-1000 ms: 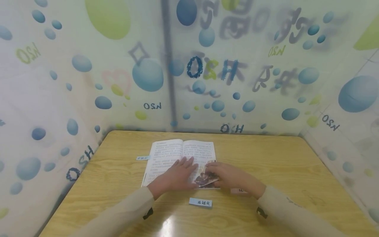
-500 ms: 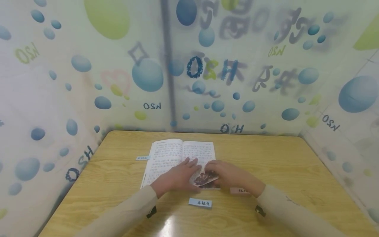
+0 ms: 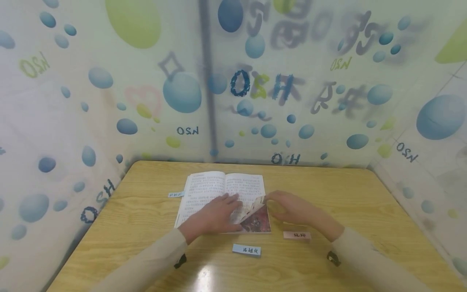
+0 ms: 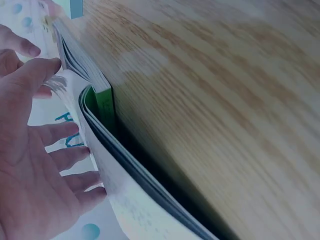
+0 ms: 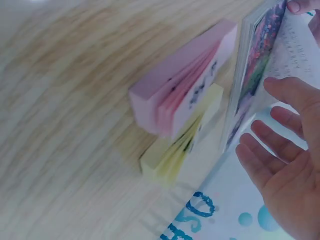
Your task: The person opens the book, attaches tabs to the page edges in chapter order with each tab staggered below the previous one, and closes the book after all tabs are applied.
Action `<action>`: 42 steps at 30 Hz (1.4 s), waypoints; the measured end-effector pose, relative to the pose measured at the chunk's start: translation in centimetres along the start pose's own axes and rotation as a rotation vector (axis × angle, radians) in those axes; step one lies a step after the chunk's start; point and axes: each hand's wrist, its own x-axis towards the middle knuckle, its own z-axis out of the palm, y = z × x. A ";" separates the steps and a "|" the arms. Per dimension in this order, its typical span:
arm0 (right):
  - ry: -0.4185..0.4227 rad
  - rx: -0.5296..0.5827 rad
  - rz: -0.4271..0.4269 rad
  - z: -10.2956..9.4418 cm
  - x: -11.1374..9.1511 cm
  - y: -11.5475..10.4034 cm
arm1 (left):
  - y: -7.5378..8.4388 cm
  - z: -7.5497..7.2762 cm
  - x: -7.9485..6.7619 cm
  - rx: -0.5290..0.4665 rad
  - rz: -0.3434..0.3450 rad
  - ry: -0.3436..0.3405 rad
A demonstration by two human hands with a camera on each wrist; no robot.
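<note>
An open book (image 3: 208, 182) of printed text lies on the wooden table. My left hand (image 3: 215, 213) rests across its lower middle, palm down with fingers extended; the left wrist view shows the thumb (image 4: 47, 67) at the page edges. Near the lower right, a page (image 3: 251, 209) stands lifted and curled, baring a dark reddish picture (image 3: 257, 223) beneath. My right hand (image 3: 292, 209) arches beside the book, fingertips right at the lifted corner. Seen from the right wrist, its thumb (image 5: 280, 90) meets the page edge and the other fingers are spread apart.
A blue pad of notes (image 3: 247, 250) with handwriting lies in front of the book. Pink (image 3: 297, 235) and yellow (image 5: 182, 135) pads sit by its right side, and a light blue pad (image 3: 176, 194) is at its left. Patterned curtains (image 3: 240, 121) close in the table's back and sides.
My right hand has moved right and slightly up from the page corner. The page has risen and curled toward the left hand, uncovering more picture. The left hand shifted only slightly.
</note>
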 end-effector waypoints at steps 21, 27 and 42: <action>0.045 0.042 -0.007 0.0 -0.3 0.9 | -2.9 -0.9 -3.1 -0.068 -0.098 0.211; 0.033 0.030 -0.005 0.2 -0.2 0.6 | -4.9 -1.6 -5.1 -0.299 -0.327 0.260; -0.006 0.061 0.035 0.8 0.1 -0.2 | -8.9 -2.2 -7.4 -0.020 -0.291 0.279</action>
